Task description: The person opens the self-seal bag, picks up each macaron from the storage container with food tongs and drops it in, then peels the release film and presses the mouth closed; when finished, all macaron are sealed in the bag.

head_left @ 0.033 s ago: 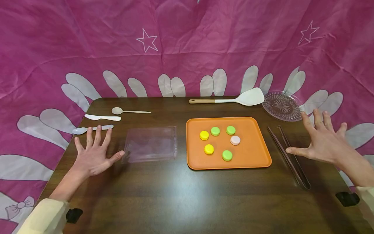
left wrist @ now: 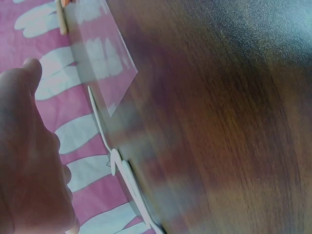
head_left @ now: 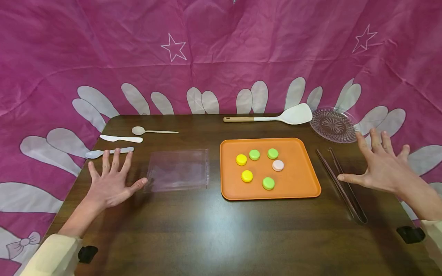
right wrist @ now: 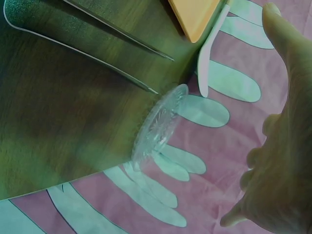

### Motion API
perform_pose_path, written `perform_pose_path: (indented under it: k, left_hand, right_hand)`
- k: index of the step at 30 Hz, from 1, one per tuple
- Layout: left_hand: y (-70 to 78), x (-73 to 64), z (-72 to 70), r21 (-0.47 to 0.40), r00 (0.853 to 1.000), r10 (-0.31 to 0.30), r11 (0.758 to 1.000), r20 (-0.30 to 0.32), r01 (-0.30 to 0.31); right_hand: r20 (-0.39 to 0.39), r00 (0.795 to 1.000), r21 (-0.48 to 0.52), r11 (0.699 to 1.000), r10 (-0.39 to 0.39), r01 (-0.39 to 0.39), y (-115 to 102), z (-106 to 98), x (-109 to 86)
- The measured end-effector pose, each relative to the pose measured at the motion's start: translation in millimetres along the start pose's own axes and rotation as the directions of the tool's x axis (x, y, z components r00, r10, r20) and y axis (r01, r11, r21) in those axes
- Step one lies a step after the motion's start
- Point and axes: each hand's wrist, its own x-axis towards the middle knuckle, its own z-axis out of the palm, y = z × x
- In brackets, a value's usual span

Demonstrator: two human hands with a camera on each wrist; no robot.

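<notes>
My left hand hovers at the left of the table, fingers spread and straight, holding nothing. Just beyond its fingertips lies a pale plastic spoon. To the right of its thumb is a flat clear plastic bag. On the right side, my right hand is also spread and empty. Metal tongs lie beside its thumb, their tips pointing away from me. An orange tray in the middle carries several small macarons: two yellow, three green and one pale pink.
A white knife and a beige spoon lie at the back left. A white spatula with a wooden handle lies along the back edge, next to a clear patterned plate. A pink cloth hangs behind the table.
</notes>
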Motion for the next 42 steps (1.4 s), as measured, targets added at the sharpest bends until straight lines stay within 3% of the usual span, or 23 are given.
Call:
perform_pose_path:
  k: [10,19,27,33,37,42]
  left_hand:
    - [3.1,-0.5,1.2,-0.031,1.000,-0.007,0.999,0.026,0.007]
    - [18.2,13.6,17.7,-0.201,0.994,0.066,0.978,0.082,-0.049]
    - [36.3,40.6,43.7,-0.290,0.989,0.148,0.947,0.016,-0.137]
    - [46.5,60.5,55.2,-0.339,0.980,0.201,0.921,-0.001,-0.190]
    - [47.0,65.0,61.4,-0.358,0.975,0.223,0.910,-0.001,-0.208]
    - [43.1,64.5,63.1,-0.381,0.975,0.222,0.901,-0.010,-0.209]
  right_hand:
    - [-0.014,0.998,-0.018,0.998,-0.053,0.053,-8.6,1.8,2.5]
    - [-0.042,0.978,0.016,0.979,-0.202,0.203,-39.4,12.3,19.0]
    - [-0.100,0.909,0.093,0.905,-0.405,0.414,-108.5,28.5,49.1]
    - [-0.141,0.820,0.151,0.806,-0.555,0.572,-178.0,50.0,74.9]
    - [-0.101,0.776,0.159,0.760,-0.622,0.630,-227.2,64.1,89.4]
    - [-0.010,0.751,0.128,0.744,-0.660,0.655,-280.0,75.2,108.6]
